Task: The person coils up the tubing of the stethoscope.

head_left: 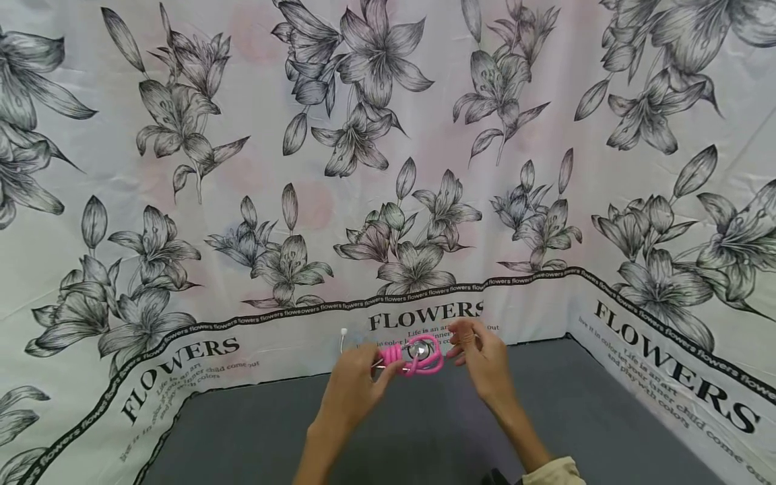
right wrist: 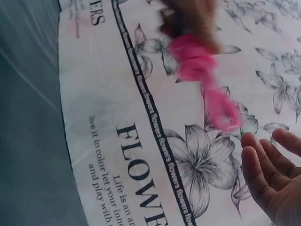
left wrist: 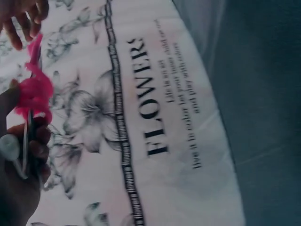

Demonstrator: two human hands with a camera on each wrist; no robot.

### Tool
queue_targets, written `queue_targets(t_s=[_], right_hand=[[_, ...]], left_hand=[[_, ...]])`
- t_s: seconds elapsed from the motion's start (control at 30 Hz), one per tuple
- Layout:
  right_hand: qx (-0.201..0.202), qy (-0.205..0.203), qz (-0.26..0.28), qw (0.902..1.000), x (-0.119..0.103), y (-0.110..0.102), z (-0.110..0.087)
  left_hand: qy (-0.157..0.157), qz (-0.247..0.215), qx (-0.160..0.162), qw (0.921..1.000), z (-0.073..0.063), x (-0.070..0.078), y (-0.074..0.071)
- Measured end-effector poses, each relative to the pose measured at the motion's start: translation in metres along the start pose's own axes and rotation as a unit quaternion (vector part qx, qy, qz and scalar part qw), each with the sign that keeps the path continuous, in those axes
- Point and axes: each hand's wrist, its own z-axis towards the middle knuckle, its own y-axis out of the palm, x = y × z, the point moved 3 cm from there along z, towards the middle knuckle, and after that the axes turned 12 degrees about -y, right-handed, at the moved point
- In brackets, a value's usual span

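A bright pink cord bundle, tightly coiled at one end and looped at the other, hangs above the dark surface. My left hand grips its coiled end between thumb and fingers. Inside the loop shows a shiny round piece; its kind is unclear. A thin rod with a white knob sticks out past the left hand, and the left wrist view has this knob close up. Just off the loop, my right hand holds nothing, its fingers loosely bent. In the right wrist view a gap separates its fingertips from the pink loop.
A dark grey surface lies below the hands. White cloth printed with flowers rises behind it and along both sides, with a black lettered band near its lower edge. A small black object shows at the bottom edge.
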Motion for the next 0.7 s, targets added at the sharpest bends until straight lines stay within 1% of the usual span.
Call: queue_targets(t_s=[0.03,0.07,0.13,0.17,0.23,0.33,0.37,0.43,0.5,0.63,0.7], right_hand=[[0.001,0.005,-0.001,1.0000,0.001,-0.003,0.000],[-0.001,0.008,-0.001,1.0000,0.002,-0.005,0.000],[-0.009,0.013,-0.004,0.9999,0.003,-0.008,0.000],[-0.017,0.013,-0.006,0.9998,0.003,-0.009,0.000],[-0.038,0.012,-0.009,0.9992,0.004,-0.008,-0.001],[-0.077,0.002,-0.015,0.9969,0.004,-0.006,-0.004],[-0.088,-0.003,-0.017,0.9959,0.005,-0.005,-0.004],[-0.104,-0.014,-0.020,0.9942,0.006,-0.003,-0.005],[-0.111,-0.024,-0.024,0.9932,0.008,-0.001,-0.004],[-0.120,-0.030,-0.033,0.9917,0.013,0.000,-0.003],[-0.130,-0.028,-0.041,0.9903,0.017,0.001,-0.002]], left_hand=[[-0.007,-0.009,-0.040,0.9991,0.000,-0.006,0.007],[-0.014,-0.017,-0.083,0.9963,0.000,-0.012,0.016],[-0.028,-0.033,-0.165,0.9854,-0.003,-0.024,0.037],[-0.036,-0.036,-0.198,0.9789,-0.005,-0.031,0.048],[-0.049,-0.033,-0.248,0.9670,-0.012,-0.042,0.070],[-0.069,-0.019,-0.302,0.9507,-0.027,-0.054,0.097],[-0.074,-0.016,-0.313,0.9468,-0.031,-0.057,0.102],[-0.086,-0.012,-0.329,0.9404,-0.038,-0.060,0.109],[-0.099,0.002,-0.334,0.9374,-0.041,-0.061,0.111],[-0.126,0.047,-0.314,0.9399,-0.038,-0.058,0.105],[-0.129,0.073,-0.305,0.9408,-0.035,-0.056,0.101]])
